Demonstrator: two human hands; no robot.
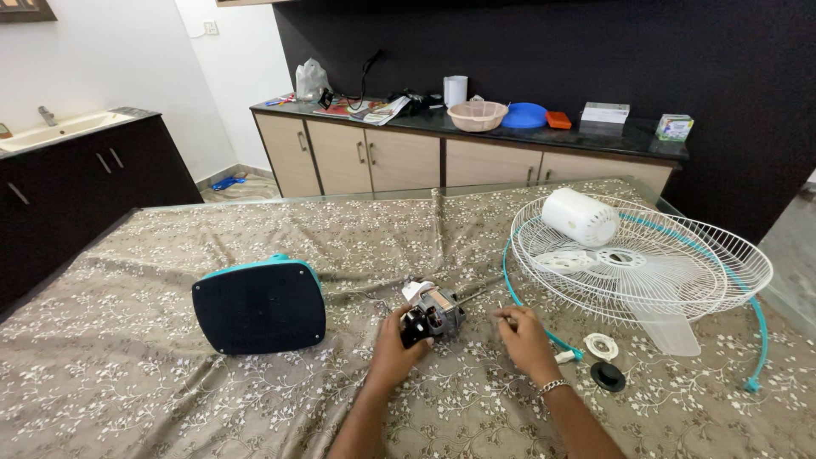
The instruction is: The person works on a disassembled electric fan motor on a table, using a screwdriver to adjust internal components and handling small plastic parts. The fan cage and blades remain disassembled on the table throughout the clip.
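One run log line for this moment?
left hand: grips grey metal fan motor | right hand: pinches small part, unclear | white wire fan grille: right

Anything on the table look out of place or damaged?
The fan is in pieces: bare motor in the left hand, grille lying flat with the white housing and blades inside, and a ridge creasing the tablecloth. No breakage visible.
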